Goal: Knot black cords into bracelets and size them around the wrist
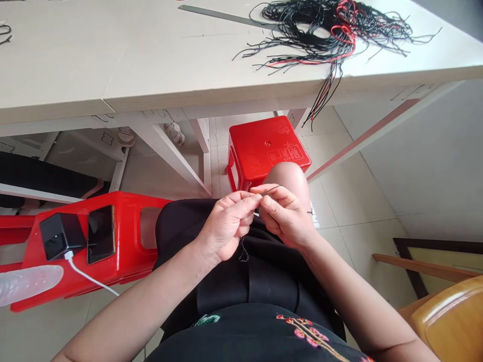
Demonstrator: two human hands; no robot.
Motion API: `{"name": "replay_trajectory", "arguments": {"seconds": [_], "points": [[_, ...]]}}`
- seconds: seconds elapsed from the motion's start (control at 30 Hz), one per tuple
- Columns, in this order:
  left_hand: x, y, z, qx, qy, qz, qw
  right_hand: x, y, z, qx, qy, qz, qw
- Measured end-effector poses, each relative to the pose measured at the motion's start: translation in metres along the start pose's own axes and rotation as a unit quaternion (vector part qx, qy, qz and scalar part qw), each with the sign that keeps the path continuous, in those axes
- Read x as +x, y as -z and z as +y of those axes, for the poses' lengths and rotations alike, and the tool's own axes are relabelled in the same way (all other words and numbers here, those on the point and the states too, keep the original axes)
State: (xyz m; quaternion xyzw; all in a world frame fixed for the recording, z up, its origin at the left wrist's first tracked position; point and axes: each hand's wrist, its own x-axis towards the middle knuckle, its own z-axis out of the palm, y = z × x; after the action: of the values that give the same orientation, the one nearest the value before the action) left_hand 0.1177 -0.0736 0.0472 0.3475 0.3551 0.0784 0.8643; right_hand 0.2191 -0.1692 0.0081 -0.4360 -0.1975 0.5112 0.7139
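Below table (151, 90), both hands pinch cord (269, 189) pointing right.

We observe glossy red plastic on the stool (260, 146), a matt, smooth off-white table top (113, 60), thin black and red cords (320, 35), matt black cloth (226, 281), and glossy varnished wood on the chair (449, 317).

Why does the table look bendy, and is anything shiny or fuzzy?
Head view: the wide lens curves the pale tabletop's edge; daylight is soft, shadows faint; glare shows on the glossy wooden chair arm; the left hand and right hand are sharp, but the thin black cord is too fine to see clearly.
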Motion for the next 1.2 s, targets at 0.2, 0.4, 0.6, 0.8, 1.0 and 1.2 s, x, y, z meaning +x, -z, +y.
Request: {"name": "replay_trajectory", "arguments": {"seconds": [0.2,0.4,0.6,0.8,1.0,1.2], "points": [[0.002,0.001,-0.002,-0.019,0.068,0.002,0.997,-0.001,0.008,0.014,-0.031,0.044,0.052,0.997],[0.005,0.004,-0.003,0.004,0.028,0.013,1.000,-0.001,0.007,0.011,-0.072,0.075,0.002,0.995],[0.006,0.007,-0.006,0.049,-0.015,0.026,0.998,0.003,0.014,0.006,-0.065,0.040,-0.014,0.997],[0.006,0.008,-0.005,0.036,0.019,0.001,0.999,0.005,0.014,0.008,-0.013,0.007,0.041,0.999],[0.004,0.008,0.008,-0.032,0.118,-0.013,0.992,0.007,0.009,0.007,0.002,0.002,0.082,0.997],[-0.003,0.005,0.016,-0.004,0.120,-0.006,0.993,0.006,0.009,0.008,-0.002,0.003,0.105,0.994]]}}
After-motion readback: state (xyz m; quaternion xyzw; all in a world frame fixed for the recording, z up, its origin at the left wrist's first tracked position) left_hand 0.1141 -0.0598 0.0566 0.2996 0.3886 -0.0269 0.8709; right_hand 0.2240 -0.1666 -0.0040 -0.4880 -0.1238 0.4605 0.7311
